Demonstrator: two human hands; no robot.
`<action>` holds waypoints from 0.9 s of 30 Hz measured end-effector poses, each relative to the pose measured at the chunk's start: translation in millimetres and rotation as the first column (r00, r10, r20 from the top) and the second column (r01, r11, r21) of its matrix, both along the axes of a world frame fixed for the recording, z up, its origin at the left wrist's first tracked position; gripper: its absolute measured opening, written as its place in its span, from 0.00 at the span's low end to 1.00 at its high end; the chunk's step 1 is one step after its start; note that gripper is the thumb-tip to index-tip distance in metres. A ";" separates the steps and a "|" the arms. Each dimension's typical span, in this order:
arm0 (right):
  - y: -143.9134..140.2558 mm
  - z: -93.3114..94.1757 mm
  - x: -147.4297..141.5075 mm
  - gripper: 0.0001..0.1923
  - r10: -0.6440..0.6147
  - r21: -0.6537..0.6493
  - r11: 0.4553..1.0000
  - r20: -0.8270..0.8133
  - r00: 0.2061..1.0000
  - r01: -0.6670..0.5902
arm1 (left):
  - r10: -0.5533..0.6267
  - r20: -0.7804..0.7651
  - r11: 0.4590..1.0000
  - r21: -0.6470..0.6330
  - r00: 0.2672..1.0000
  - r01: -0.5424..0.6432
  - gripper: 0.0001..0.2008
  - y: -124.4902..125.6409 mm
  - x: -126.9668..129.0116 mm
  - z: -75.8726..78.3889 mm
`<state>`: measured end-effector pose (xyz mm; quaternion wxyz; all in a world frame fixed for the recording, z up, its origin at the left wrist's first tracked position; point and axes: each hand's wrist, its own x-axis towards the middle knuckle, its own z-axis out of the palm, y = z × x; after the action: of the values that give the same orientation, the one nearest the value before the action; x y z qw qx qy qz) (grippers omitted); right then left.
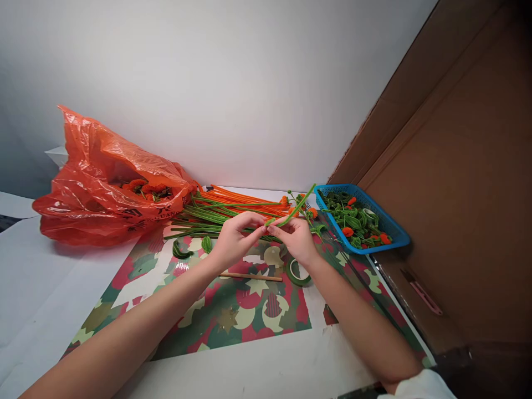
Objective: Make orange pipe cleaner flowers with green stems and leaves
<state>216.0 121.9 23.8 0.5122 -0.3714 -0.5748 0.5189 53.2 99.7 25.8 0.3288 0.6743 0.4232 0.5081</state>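
Note:
Both hands meet over the patterned mat, pinching a light green pipe cleaner (300, 206). My left hand (239, 235) has thumb and forefinger closed on its near end, where a short piece looks bent or coiled. Close beside it, my right hand (297, 238) grips the same strand, whose free end slants up to the right. Behind the hands lie bundled green pipe cleaners (216, 211) and orange pipe cleaners (245, 200). A wooden stick (251, 276) and a roll of green tape (298, 273) rest below the hands. Two green leaf shapes (206, 244) lie left of them.
An orange plastic bag (103, 205) holding orange flowers stands at the left. On the right, a blue basket (394, 244) contains green leaves and orange pieces. A pink cutter (426, 296) lies near the cardboard wall (465, 183). Small orange flowers (311, 213) sit beside the basket.

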 end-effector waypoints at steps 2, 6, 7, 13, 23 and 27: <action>-1.3 0.8 -0.9 0.11 -0.013 0.044 0.999 -0.006 1.000 0.013 | -0.025 0.071 0.994 -0.102 0.997 0.032 0.10 0.4 0.1 -0.5; -5.0 2.2 -3.5 0.09 -0.029 0.096 0.995 -0.005 1.000 0.030 | -0.018 0.160 0.982 -0.180 0.987 0.048 0.12 -0.1 1.6 -0.7; -5.6 2.4 -4.0 0.08 -0.034 0.098 0.995 0.000 0.999 0.034 | -0.017 0.177 0.981 -0.186 0.984 0.050 0.12 -0.2 2.0 -0.5; -6.0 2.9 -1.1 0.01 -0.058 0.305 0.952 0.095 0.994 0.026 | -0.040 0.230 0.975 -0.205 0.972 0.088 0.14 0.9 2.2 0.3; -2.3 1.5 8.1 0.06 -0.143 0.649 0.753 0.317 0.938 -0.105 | -0.055 0.139 0.978 -0.191 0.989 0.082 0.13 1.0 1.7 -0.7; -2.8 2.2 7.4 0.06 -0.151 0.681 0.723 0.322 0.935 -0.118 | -0.034 0.107 0.984 -0.173 0.994 0.052 0.13 -0.2 2.2 0.6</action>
<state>223.4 119.1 26.0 0.5055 -0.2463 -0.8055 0.1869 55.4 99.5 26.4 0.4192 0.6245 0.4339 0.4959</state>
